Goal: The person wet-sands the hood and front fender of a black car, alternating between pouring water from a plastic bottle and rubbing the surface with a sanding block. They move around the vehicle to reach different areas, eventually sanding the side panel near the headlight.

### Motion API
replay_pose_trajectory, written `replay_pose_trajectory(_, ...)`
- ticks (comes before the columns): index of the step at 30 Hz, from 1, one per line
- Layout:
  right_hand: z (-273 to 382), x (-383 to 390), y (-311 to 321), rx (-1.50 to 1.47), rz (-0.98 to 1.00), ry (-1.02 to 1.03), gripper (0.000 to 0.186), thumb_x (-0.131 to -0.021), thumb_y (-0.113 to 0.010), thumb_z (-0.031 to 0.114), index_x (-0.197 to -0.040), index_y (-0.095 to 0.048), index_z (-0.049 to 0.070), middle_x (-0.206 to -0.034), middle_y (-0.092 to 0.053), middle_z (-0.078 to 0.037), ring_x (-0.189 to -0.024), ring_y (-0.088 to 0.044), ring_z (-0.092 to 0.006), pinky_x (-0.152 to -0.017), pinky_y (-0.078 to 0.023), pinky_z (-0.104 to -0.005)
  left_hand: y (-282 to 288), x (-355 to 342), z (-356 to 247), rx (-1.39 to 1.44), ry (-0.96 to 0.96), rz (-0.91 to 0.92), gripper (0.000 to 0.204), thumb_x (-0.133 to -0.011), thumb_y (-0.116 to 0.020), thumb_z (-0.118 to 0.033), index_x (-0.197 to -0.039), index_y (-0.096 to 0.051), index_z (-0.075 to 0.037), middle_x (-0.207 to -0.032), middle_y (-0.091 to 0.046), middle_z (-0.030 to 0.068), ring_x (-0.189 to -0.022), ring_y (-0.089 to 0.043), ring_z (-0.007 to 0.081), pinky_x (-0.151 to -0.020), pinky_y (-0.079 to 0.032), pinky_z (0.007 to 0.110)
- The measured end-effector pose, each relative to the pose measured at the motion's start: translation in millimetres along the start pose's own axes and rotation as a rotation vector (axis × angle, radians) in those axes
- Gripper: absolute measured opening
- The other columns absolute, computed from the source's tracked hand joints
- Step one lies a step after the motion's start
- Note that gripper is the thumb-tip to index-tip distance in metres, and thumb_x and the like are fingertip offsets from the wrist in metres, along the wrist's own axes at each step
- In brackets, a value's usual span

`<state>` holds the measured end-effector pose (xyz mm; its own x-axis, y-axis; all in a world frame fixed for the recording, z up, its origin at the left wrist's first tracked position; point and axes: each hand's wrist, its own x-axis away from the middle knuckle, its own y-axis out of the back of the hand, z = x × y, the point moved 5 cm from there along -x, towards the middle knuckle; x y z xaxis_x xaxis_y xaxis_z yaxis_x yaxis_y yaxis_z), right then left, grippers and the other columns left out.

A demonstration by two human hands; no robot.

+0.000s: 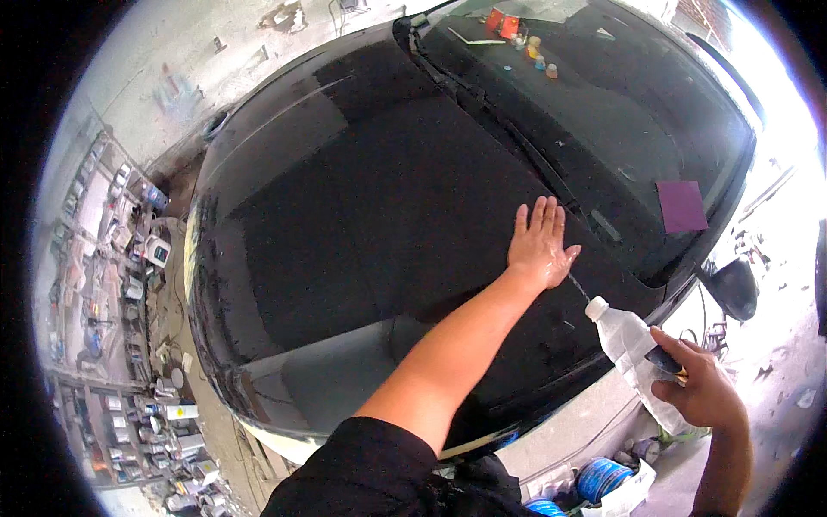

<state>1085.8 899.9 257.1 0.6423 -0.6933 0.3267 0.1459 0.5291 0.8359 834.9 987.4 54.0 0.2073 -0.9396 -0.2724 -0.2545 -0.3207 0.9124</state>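
Observation:
My left hand (540,246) lies flat on the black car hood (388,189), fingers spread, close to the base of the windshield. Its skin looks wet. In my right hand (699,383), a clear plastic bottle (627,340) with a white cap is tilted toward the hood. A thin streak of liquid runs between the cap and my left hand. Pressed against the bottle under my right fingers is a small dark piece with a yellowish edge; its kind is hard to make out. Matte and glossier patches both show on the hood.
On the windshield (603,112) lie a purple sheet (682,207), a red carton (502,21) and several small bottles (540,62). A side mirror (734,289) juts out at the right. Shelves (95,302) crowded with cans line the left. Blue cans (603,479) stand below the car's near side.

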Motion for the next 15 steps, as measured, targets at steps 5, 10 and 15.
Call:
replay_pose_trajectory(5,24,-5,-8,0.119,0.101,0.11,0.073,-0.079,-0.077,0.013,-0.147,-0.049,0.01,-0.104,-0.065,-0.018,-0.098,-0.066,-0.0366,-0.085,-0.052,-0.0431,66,72,84,-0.07,0.269,-0.092,0.085,-0.096,-0.05,-0.059,-0.151,-0.035,0.004,-0.161,-0.027,0.022,-0.152,-0.019,0.0357,-0.121,-0.015,0.054)
replay_pose_trajectory(10,60,-20,-26,0.217,0.229,0.158,0.073,-0.085,-0.075,0.02,-0.151,-0.044,0.014,-0.1,-0.062,-0.018,-0.092,-0.065,-0.0379,-0.082,-0.051,-0.0455,134,166,232,-0.263,0.581,-0.22,0.07,-0.091,-0.064,-0.05,-0.134,-0.051,0.004,-0.144,-0.048,0.0214,-0.137,-0.042,0.0346,-0.11,-0.035,0.048)
replay_pose_trajectory(15,87,-34,-42,0.185,0.285,0.27,0.074,-0.087,-0.075,0.021,-0.153,-0.041,0.017,-0.105,-0.062,-0.018,-0.097,-0.065,-0.0385,-0.086,-0.051,-0.0452,175,369,423,-0.39,1.16,-0.304,0.076,-0.098,-0.041,-0.059,-0.143,-0.041,0.002,-0.153,-0.038,0.0216,-0.144,-0.032,0.0359,-0.113,-0.029,0.054)
